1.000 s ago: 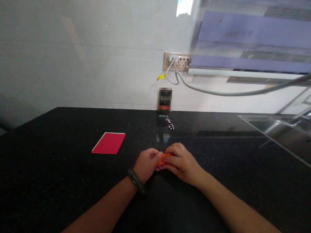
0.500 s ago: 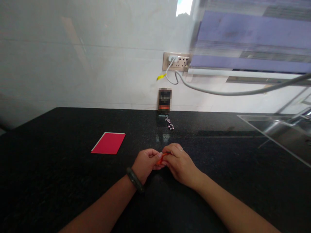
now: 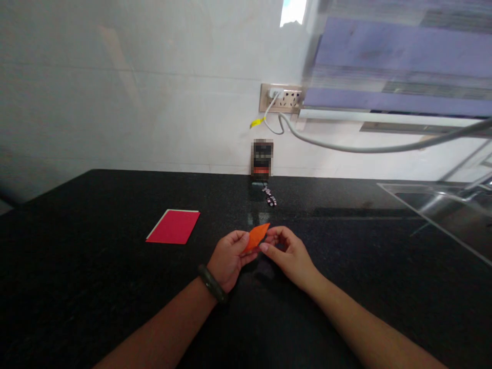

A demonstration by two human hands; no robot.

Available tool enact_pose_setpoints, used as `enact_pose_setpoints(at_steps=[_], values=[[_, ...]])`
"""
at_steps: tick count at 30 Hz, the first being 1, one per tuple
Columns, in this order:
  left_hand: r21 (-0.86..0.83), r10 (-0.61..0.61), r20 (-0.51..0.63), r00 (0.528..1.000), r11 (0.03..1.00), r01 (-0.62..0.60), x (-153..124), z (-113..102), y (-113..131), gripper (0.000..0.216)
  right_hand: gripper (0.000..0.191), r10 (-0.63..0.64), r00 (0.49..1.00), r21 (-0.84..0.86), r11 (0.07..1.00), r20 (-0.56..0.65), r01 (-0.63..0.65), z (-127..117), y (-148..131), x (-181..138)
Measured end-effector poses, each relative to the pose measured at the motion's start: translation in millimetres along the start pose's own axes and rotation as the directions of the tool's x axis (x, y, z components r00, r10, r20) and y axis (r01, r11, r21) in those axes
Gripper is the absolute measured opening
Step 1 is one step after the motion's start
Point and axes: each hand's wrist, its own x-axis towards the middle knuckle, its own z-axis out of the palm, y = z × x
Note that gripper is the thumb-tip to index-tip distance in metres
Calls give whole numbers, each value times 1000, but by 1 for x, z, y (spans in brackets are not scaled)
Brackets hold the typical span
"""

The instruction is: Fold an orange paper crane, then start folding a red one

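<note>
One piece of orange paper (image 3: 257,237) is held up between the two hands, above the tabletop (image 3: 115,292), its pointed far corner tilted up and to the right. Its left end is pinched by the left hand (image 3: 230,259), thumb on the upper face and fingers beneath. The right hand (image 3: 295,256) is at its other side, thumb and fingers parted by a narrow gap close to the paper's right edge; whether they touch it, I cannot tell. A dark bangle (image 3: 212,284) circles the left wrist. Left of the hands, well apart from them, red paper (image 3: 173,227) lies flat on the black tabletop, with a white edge showing along its far and left sides. Beyond the hands, a pixelated dark object (image 3: 262,158) stands near the wall (image 3: 154,118), and a beaded strap (image 3: 270,197) trails toward the hands from its foot. Above it, a white plug (image 3: 275,93) sits in the socket (image 3: 291,106), and a yellow tag (image 3: 255,123) hangs on the cord. Far right is a metal sink (image 3: 461,225).
</note>
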Motion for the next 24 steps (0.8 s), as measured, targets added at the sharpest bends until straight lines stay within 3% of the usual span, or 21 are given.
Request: enact_pose_setpoints(at_steps=[3,11,16,20,24], values=[[9,21,22,1000,1000,-21,-1,-2,-2,10,18,87,989,36,995,123,-92,0,-4,0],[233,65,54,996,969,-76,-1,-1,-5,18,17,137,990,110,984,40,-140,-3,-3,2],[302,21,61,998,953,-38,-3,2,-5,18,15,21,997,-30,999,75,-19,-7,2,2],[265,59,82,995,961,-78,-4,3,-2,36,15,-113,981,-255,955,155,150,-12,-2,1],[364,96,70,993,924,-115,-2,1,-2,18,14,-218,953,-365,887,209,283,-15,-9,1]])
